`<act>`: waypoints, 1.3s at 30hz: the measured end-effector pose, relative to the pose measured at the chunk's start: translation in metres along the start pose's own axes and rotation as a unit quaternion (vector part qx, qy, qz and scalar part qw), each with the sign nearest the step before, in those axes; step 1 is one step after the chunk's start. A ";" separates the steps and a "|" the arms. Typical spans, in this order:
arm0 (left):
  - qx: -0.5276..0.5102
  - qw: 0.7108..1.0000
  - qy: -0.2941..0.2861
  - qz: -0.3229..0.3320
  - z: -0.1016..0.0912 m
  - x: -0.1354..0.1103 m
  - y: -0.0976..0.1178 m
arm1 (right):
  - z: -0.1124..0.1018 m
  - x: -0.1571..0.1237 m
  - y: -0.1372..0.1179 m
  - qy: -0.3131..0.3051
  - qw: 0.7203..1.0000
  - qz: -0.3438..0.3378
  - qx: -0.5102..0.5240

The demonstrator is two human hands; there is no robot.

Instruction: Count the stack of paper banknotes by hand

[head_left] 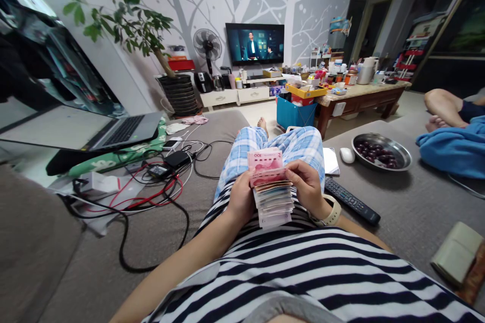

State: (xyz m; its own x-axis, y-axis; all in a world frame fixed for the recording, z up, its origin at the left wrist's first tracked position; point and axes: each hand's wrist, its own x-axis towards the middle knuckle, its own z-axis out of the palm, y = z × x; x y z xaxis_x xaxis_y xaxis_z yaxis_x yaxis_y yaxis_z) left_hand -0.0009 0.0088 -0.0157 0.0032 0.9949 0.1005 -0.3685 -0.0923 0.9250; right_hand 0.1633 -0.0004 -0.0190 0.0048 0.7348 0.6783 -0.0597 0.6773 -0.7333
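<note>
A fanned stack of banknotes (273,202) is held over my lap, with pinkish-red notes on the far side and paler, bluish and brownish edges spread toward my body. My left hand (241,194) grips the stack's left edge, its fingers mostly hidden behind the notes. On the other side, my right hand (306,185) pinches the right edge of a red note between thumb and fingers. A pale watch (334,211) is on my right wrist. Below the notes is my striped shirt (322,252); beyond them are my blue plaid trousers (246,154).
On the sofa to the right lie a remote (352,201), a white mouse (346,155), a metal bowl (407,161) of dark round fruit and a wallet (457,252). Another person's leg (445,103) is farther right. Leftward are a laptop (129,128) and tangled cables (182,222).
</note>
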 end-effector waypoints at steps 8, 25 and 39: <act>-0.066 0.996 -0.011 -0.053 -0.001 0.000 0.000 | 0.000 -0.002 0.000 -0.009 1.000 -0.012 0.007; -0.022 0.998 0.054 -0.035 0.011 -0.007 0.015 | 0.000 -0.004 -0.006 -0.052 0.996 -0.002 0.069; -0.058 0.996 -0.019 -0.067 0.009 -0.004 0.010 | 0.002 0.010 -0.002 0.082 0.992 0.082 -0.050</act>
State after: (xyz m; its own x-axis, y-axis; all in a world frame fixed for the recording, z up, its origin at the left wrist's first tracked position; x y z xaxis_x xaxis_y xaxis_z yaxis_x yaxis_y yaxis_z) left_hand 0.0040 0.0038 -0.0038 0.0940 0.9956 -0.0049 -0.4679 0.0485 0.8824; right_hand 0.1616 0.0053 -0.0105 0.1663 0.8258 0.5389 0.0255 0.5427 -0.8395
